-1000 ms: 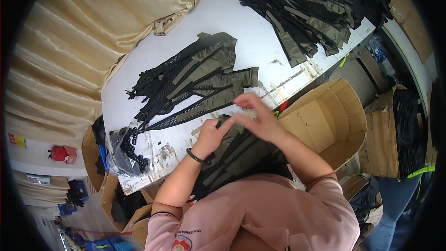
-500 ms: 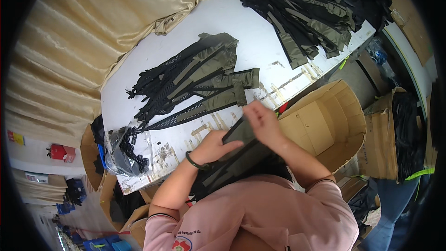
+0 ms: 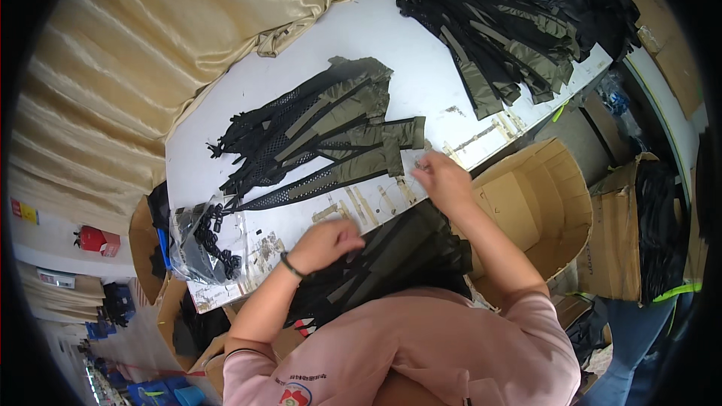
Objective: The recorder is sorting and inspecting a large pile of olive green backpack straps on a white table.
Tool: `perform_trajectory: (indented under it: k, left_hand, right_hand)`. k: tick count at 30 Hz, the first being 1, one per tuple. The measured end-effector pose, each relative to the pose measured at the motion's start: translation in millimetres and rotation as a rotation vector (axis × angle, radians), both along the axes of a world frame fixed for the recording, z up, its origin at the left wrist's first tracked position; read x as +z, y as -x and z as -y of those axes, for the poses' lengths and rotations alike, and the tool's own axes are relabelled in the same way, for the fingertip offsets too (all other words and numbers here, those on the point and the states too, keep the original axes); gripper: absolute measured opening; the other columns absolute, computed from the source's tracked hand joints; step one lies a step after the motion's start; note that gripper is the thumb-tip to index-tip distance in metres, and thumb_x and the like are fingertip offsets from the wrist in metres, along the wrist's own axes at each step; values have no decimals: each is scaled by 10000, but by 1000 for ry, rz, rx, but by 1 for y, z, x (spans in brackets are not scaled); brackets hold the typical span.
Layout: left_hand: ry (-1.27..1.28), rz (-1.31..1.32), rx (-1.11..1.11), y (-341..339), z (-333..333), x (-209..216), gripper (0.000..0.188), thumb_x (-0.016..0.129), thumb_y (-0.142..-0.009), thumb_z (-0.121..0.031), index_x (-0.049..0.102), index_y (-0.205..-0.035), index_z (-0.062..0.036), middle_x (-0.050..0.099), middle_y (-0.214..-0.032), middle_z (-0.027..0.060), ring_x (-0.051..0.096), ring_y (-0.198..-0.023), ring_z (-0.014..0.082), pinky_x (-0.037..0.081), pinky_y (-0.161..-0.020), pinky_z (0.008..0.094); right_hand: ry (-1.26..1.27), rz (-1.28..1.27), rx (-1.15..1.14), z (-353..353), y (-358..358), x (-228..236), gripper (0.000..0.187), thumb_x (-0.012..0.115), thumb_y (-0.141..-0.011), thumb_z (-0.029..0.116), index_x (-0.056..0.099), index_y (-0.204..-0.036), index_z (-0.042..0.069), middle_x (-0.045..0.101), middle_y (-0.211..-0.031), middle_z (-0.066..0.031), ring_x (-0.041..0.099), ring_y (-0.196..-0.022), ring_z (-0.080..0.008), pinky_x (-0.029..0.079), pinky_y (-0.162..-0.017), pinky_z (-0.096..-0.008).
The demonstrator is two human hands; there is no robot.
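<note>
Dark olive-and-black fabric pieces with strips (image 3: 406,252) lie in a pile on my lap, below the table's front edge. My left hand (image 3: 327,244) hovers over the left part of this pile, its fingers curled in and nothing visible in them. Above the table edge, my right hand (image 3: 445,180) has its fingers drawn together; whether they pinch anything small cannot be made out. Just left of it are the olive ends of a fanned stack of mesh-and-fabric pieces (image 3: 323,135) on the white table (image 3: 256,90).
A larger heap of similar black and olive pieces (image 3: 519,37) covers the table's far right. At its left corner lies a clear plastic bag with black buckles (image 3: 210,244). An open cardboard box (image 3: 526,195) stands to my right. Beige curtains (image 3: 150,53) hang along the far left side.
My left hand has let go of the dark fabric piece and moved left. That piece now rests lower, on my lap. My right hand has shifted slightly right.
</note>
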State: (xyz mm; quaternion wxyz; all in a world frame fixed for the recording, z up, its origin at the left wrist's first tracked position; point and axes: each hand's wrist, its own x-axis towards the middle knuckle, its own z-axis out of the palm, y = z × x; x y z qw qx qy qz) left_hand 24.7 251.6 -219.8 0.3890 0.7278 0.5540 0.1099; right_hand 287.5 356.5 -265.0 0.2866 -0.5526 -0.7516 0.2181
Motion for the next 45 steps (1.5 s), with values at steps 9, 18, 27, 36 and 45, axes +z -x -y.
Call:
perform_trajectory:
  k: [9, 18, 27, 36, 45]
  left_hand:
    - [-491, 100, 332, -18, -92, -60, 218, 692, -797, -155, 610, -962, -38, 605, -893, 124, 592, -838, 279, 477, -751, 350]
    - [-320, 226, 183, -56, -93, -40, 161, 683, -811, -114, 582, -881, -9, 636, -777, 139, 621, -694, 275, 485, -632, 329]
    - [-450, 216, 268, -71, -73, -30, 173, 693, -789, -112, 545, -784, -22, 552, -700, 133, 556, -631, 316, 441, -566, 376]
    - [-569, 96, 149, -79, -47, -10, 170, 671, -806, -119, 524, -782, -37, 536, -749, 142, 557, -681, 349, 445, -577, 392]
    - [116, 815, 367, -59, -61, 1, 76, 590, -892, -6, 604, -963, -29, 572, -829, -50, 504, -750, 29, 416, -689, 181]
  right_hand:
    - [79, 163, 84, -56, 65, -48, 294, 649, -831, 274, 542, -919, 14, 616, -928, -178, 626, -831, -370, 500, -695, -430]
    - [-245, -202, 43, 13, 34, -27, 175, 622, -771, 63, 544, -927, 58, 562, -792, -124, 571, -733, -326, 420, -674, -432]
    - [-562, -48, 108, 1, 27, 7, 106, 661, -805, 123, 570, -835, 79, 553, -728, -62, 561, -702, -243, 407, -706, -363]
    - [629, -1152, -30, 2, 32, -29, 159, 632, -848, 129, 551, -734, 53, 539, -660, 12, 477, -591, -59, 375, -538, -231]
    - [907, -1409, 261, 16, 18, -11, 91, 615, -893, 134, 618, -890, 43, 580, -760, 3, 542, -694, -94, 428, -646, -237]
